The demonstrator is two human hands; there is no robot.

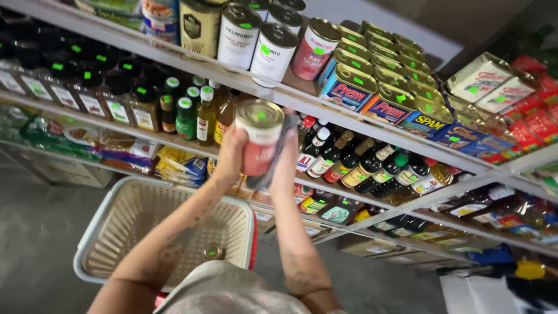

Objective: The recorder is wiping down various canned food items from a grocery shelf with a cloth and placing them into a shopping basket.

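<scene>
— Where's the red can [260, 139]?
— Raised before the shelf edge [325, 104], pinched between both hands: left hand [229, 154] fingers wrapped on one side, right hand [286, 157] fingers pressed flat on the other.
— Room around?
— Sauce bottles [349, 160] just beyond the fingertips; open basket [133, 227] below the wrists.

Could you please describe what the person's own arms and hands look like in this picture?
Both forearms are bare, with no sleeves reaching them. The left hand and right hand wear no gloves. Faint dark markings, perhaps tattoos, show on the left forearm. No rings or watch can be made out.
</scene>
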